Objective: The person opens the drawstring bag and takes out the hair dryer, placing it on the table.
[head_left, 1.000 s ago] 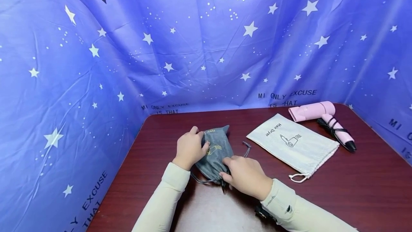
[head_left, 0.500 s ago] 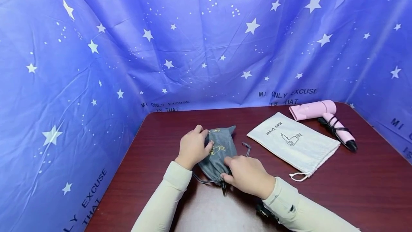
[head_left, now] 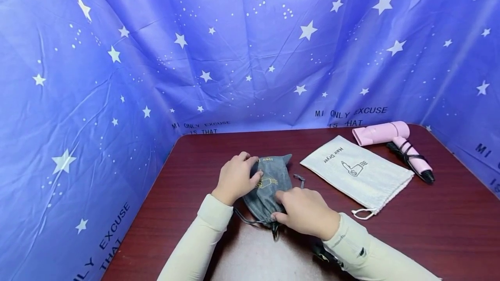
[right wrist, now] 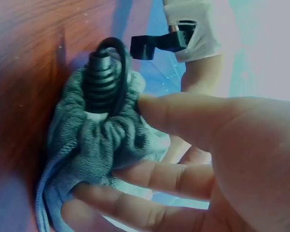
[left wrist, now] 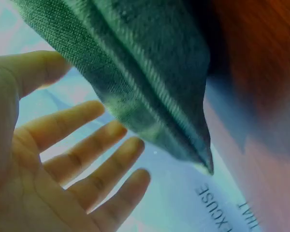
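On the table lies a grey drawstring bag (head_left: 275, 174) with gold lettering and a hair dryer drawing, bulging with something inside. A black ribbed cord end (right wrist: 99, 84) pokes out of its gathered mouth. My left hand (head_left: 233, 179) rests against the bag's far left side; in the left wrist view its fingers (left wrist: 94, 171) are spread and nearly straight, tips close to the grey cloth. At the mouth end, my right hand (head_left: 306, 211) touches the bag's right side. The right wrist view shows the thumb (right wrist: 179, 113) on the gathers and extended fingers along the side.
To the right lies a flat white drawstring bag (head_left: 353, 170) marked Hair Dryer. Behind it a pink hair dryer (head_left: 384, 133) rests with its cord wound round the handle. The grey bag's drawstring (head_left: 299, 179) trails on the table (head_left: 164, 229). Blue starry cloth (head_left: 250, 55) surrounds the table.
The grey bag has shifted to the right and turned slightly, with both hands moving along with it. The white bag and pink hair dryer stay put.
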The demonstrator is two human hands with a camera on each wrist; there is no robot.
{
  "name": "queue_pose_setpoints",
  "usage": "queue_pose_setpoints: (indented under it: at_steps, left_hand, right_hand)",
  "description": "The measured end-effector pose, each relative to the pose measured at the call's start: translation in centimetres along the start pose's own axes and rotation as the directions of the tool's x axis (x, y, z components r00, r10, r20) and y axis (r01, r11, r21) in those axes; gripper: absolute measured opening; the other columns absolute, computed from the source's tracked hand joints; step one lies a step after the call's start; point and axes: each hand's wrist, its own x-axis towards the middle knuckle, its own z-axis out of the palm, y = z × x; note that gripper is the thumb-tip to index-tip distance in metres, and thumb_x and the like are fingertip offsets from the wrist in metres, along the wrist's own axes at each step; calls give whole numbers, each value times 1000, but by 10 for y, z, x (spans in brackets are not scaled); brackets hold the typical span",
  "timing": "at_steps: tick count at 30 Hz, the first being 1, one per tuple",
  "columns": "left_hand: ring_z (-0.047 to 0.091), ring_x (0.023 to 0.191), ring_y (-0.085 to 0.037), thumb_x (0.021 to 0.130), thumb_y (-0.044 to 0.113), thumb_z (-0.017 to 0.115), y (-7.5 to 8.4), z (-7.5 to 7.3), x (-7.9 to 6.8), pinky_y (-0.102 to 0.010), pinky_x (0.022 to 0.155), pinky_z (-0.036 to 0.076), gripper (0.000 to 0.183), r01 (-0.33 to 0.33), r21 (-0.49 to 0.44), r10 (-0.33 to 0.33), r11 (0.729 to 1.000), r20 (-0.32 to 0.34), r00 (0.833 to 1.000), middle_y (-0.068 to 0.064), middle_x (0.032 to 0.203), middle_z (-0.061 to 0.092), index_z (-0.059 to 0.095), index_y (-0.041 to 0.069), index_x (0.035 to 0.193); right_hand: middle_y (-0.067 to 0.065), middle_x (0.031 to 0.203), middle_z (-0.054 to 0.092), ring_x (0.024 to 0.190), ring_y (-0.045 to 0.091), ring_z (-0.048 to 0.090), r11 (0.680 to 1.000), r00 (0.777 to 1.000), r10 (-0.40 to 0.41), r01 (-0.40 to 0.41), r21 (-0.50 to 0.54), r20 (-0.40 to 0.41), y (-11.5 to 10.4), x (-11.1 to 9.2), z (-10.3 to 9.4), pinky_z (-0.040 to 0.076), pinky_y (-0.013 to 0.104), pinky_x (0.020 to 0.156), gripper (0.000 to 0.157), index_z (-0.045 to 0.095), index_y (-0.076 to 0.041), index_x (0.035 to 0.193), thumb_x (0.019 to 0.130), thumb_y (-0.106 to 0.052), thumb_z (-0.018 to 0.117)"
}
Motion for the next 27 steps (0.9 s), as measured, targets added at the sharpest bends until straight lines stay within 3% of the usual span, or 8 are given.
queue_pose_setpoints:
  at_steps: [3, 6, 10, 12, 16, 19, 23, 27]
  left_hand:
    - [58, 84, -21, 86, 40, 63, 4, -9, -1, -38, 67, 49, 35, -18, 5, 18, 1000, -20, 1000, -2, 105, 59, 66, 18, 113]
    - [54, 68, -16, 84, 33, 63, 12, -19, -3, -32, 56, 44, 21, -38, 19, 39, 999, -31, 999, 2, 89, 55, 64, 17, 96]
    - [45, 51, -9, 80, 26, 61, 22, -34, -6, -29, 42, 36, 13, -53, 5, 52, 999, 103, 993, 9, 68, 46, 51, 22, 72]
    - [43, 48, -9, 76, 25, 62, 27, -43, -9, -30, 40, 35, 22, -57, 1, 56, 998, 218, 974, 10, 59, 43, 46, 23, 61]
    - [45, 47, -10, 69, 27, 69, 37, -55, -17, -34, 40, 37, 33, -97, 17, 81, 995, 423, 903, 9, 51, 44, 44, 24, 47]
    - [49, 50, -10, 64, 37, 78, 46, -59, -21, -36, 44, 42, 34, -122, 30, 91, 992, 499, 862, 10, 55, 51, 51, 25, 49]
    - [54, 57, -9, 53, 58, 84, 56, -58, -24, -37, 50, 48, 43, -135, 56, 86, 989, 520, 850, 10, 65, 57, 58, 24, 60]
    - [56, 60, -9, 47, 66, 83, 60, -51, -27, -37, 51, 50, 51, -168, 85, 104, 982, 498, 861, 9, 69, 60, 62, 24, 67]
  right_hand:
    - [-13, 58, 45, 51, 11, 49, 1000, 1000, 8, -8, 11, -7, 0, -1, -5, 31, 34, 40, 35, 50, -27, 72, 75, -55, 71]
    - [-14, 62, 47, 53, 9, 49, 1000, 1000, 17, -17, 12, -15, 1, -1, -12, 34, 32, 42, 32, 53, -26, 76, 75, -51, 73]
    - [-14, 62, 45, 53, 8, 45, 999, 1000, 30, -30, 31, -1, 5, -2, -25, 33, 31, 44, 29, 51, -26, 75, 74, -43, 74]
    - [-14, 61, 43, 53, 8, 43, 999, 1000, 28, -28, 34, 13, 7, -2, -30, 32, 31, 44, 29, 48, -27, 71, 72, -40, 74]
    - [-15, 62, 45, 56, 8, 45, 999, 999, -17, 16, 31, 30, 9, -3, -32, 33, 31, 45, 29, 49, -28, 68, 66, -36, 76]
    - [-15, 62, 46, 57, 9, 47, 998, 998, -57, 56, 28, 29, 8, -4, -30, 35, 33, 46, 29, 51, -26, 67, 61, -36, 78]
    - [-14, 61, 44, 57, 8, 46, 997, 997, -75, 75, 25, 27, 7, -4, -22, 34, 33, 46, 34, 50, -26, 66, 56, -38, 81]
    - [-14, 59, 42, 55, 6, 44, 998, 997, -67, 66, 19, 32, 8, -3, -12, 33, 33, 46, 38, 47, -27, 64, 54, -39, 82]
